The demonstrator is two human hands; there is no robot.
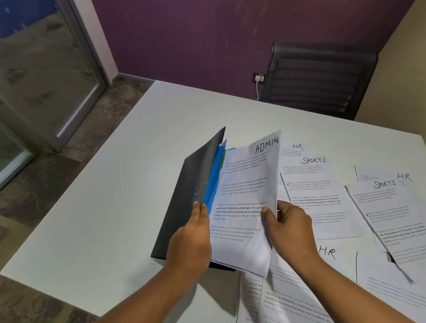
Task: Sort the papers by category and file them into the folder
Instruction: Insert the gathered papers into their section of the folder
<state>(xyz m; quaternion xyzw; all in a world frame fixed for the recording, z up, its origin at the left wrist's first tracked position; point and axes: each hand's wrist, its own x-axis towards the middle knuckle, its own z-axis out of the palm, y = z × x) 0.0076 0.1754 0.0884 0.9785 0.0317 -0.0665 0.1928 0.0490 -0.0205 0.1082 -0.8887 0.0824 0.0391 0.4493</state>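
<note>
As the ADMIN papers (244, 205) stand inside the open folder (188, 198), the first category seems to be almost filed. The folder lies near the middle of the white surface (121, 203). The left hand (191, 242) holds its dark cover lifted, with the fingers curled over the cover's edge. A blue divider (215, 177) shows between the cover and the ADMIN papers. The right hand (289, 229) pinches the right edge of the ADMIN papers between thumb and fingers and holds them raised, not yet laid flat in the folder. To the right of the folder the SPORTS sheets (317, 195) and the HR sheets (327, 252) are spread loose on the surface, some overlapping. More sheets lie on the near side of the folder, toward the person, and reach over the edge of the surface. I judge that SPORTS and HR are neither gathered nor filed, so most of the work remains
</note>
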